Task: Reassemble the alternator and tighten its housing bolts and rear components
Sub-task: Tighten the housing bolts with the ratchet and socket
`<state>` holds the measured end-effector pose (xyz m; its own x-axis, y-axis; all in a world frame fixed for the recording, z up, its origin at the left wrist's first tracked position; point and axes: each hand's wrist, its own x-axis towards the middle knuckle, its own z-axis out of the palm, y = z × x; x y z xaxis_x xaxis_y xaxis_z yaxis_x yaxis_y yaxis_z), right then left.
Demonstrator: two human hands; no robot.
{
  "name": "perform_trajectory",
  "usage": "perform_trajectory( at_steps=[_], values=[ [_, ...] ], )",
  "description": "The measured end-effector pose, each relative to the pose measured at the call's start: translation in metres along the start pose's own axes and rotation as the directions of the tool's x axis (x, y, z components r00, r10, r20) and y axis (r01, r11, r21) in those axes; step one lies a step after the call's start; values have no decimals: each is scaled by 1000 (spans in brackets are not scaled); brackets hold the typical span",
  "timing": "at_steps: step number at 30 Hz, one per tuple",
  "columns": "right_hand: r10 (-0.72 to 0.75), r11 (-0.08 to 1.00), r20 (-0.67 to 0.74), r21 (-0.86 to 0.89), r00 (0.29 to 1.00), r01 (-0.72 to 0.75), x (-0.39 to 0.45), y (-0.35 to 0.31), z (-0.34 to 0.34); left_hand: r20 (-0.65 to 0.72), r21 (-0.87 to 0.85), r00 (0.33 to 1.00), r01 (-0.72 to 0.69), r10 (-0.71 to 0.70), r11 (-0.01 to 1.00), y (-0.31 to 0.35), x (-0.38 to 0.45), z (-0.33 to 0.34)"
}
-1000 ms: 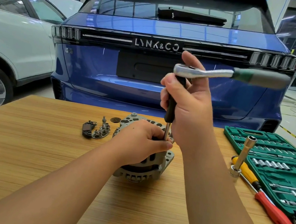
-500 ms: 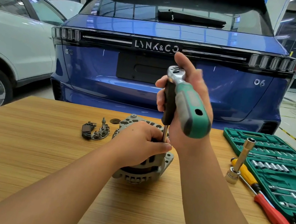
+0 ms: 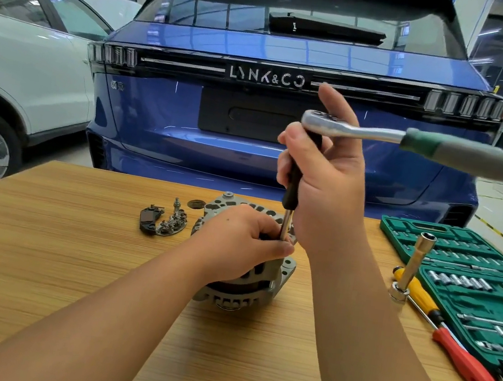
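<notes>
Resting on the wooden worktop [image 3: 33,271], the alternator [image 3: 244,291] is gripped from above by the left hand [image 3: 235,243], fingers curled over its housing. The right hand's [image 3: 325,195] fingers wrap the black extension driver [image 3: 294,180] standing upright on it, topped by the ratchet [image 3: 415,144], handle pointing right. Beyond is a blue car [image 3: 186,134].

A right hand [image 3: 324,198] gripped a black extension [image 3: 294,184] topped by a ratchet [image 3: 409,143], its handle pointing right, while below it a left hand [image 3: 238,244] held an alternator [image 3: 247,291] on a wooden table [image 3: 35,255].
</notes>
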<state>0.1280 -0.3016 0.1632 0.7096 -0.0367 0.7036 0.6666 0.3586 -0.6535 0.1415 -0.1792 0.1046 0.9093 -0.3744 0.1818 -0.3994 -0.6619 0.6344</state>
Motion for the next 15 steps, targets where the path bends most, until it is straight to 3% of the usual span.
perform_trajectory(
  at_steps=[4, 10, 15],
  values=[
    [-71, 996, 45, -42, 996, 73, -4, 3, 6, -7, -35, 1000, -3, 2, 999, 1, -3, -1],
    [88, 975, 98, 194, 991, -106, -3, -2, 2, -15, -28, 1000, -10, 10, 1000, 0, -3, -1],
    [106, 983, 120, 137, 987, -122, -2, -2, 4, -11, -38, 1000, -13, 12, 999, -2, -3, 1]
  ],
)
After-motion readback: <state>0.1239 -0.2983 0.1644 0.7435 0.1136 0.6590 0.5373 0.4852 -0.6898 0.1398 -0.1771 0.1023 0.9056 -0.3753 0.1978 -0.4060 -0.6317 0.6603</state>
